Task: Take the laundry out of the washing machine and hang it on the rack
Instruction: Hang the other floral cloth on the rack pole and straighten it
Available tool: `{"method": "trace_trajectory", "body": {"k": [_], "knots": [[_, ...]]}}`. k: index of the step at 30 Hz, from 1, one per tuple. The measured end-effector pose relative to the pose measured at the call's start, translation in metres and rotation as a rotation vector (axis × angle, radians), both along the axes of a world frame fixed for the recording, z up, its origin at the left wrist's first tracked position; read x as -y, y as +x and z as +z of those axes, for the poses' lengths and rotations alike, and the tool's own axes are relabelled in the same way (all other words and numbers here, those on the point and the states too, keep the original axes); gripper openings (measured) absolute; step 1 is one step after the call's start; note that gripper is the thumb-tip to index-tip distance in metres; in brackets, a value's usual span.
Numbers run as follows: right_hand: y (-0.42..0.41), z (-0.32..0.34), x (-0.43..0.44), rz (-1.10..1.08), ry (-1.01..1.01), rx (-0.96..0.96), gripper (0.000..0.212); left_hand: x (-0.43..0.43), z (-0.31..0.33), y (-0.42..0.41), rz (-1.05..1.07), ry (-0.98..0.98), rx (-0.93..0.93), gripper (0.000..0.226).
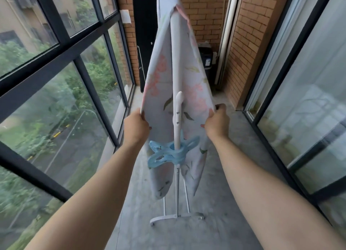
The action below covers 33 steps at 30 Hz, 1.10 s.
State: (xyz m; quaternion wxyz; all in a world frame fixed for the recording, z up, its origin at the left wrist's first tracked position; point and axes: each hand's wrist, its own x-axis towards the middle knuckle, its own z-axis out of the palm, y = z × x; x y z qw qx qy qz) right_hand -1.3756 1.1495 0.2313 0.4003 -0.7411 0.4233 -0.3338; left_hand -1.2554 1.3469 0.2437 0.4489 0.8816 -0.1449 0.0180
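A pale sheet printed with pink flowers and green leaves point(161, 77) hung astride the top rail of a white tubular metal drying rack point(175, 53), with one fall on each side. The left hand point(137, 126) pinched the near edge of the left fall. The right hand point(217, 120) had its fingers point(221, 107) curled over the near edge of the right fall, so both hands were grasping cloth.

The step looked like spreading and squaring the sheet. Done well, that would mean drawing both edges out and down with equal pull, so the falls matched in length and the fabric lay flat instead of creeping to one side. The rail's rounded white end piece point(179, 98) stood between the hands, and the cloth could snag there.

A large light-blue plastic clamp peg point(172, 152) sat around the rack's tube below the hands. Whether it bit the fabric could not be told. If it did, it would need loosening before any real shift.

The balcony was narrow. Dark-framed windows point(56, 62) ran along the left and a glass sliding door point(299, 100) along the right, so there was little room for the elbows. At the far brick wall point(204, 12) leaned a black flat panel point(145, 34), with a dark box-like bin point(205, 57) beside it. The rack's white foot point(176, 216) rested on the grey concrete floor point(215, 193). No washing machine was in view.
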Motion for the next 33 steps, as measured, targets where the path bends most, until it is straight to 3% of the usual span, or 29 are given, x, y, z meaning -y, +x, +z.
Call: {"method": "trace_trajectory", "body": {"k": [4, 12, 19, 26, 33], "knots": [[-0.002, -0.007, -0.006, 0.044, -0.008, -0.106, 0.020, 0.001, -0.006, -0.003, -0.005, 0.015, 0.017, 0.016], [-0.035, -0.009, 0.006, 0.001, -0.002, -0.096, 0.020, -0.018, -0.015, -0.011, 0.089, -0.010, 0.107, 0.024], [-0.040, -0.021, 0.002, 0.084, -0.024, -0.166, 0.024, -0.016, -0.024, -0.031, 0.101, -0.058, 0.049, 0.019], [-0.050, -0.036, -0.015, 0.110, -0.038, -0.049, 0.018, -0.026, -0.032, -0.046, 0.111, -0.057, 0.123, 0.031], [-0.064, -0.045, -0.023, 0.198, -0.035, -0.191, 0.025, -0.032, -0.044, -0.058, 0.138, 0.004, 0.177, 0.010]]}}
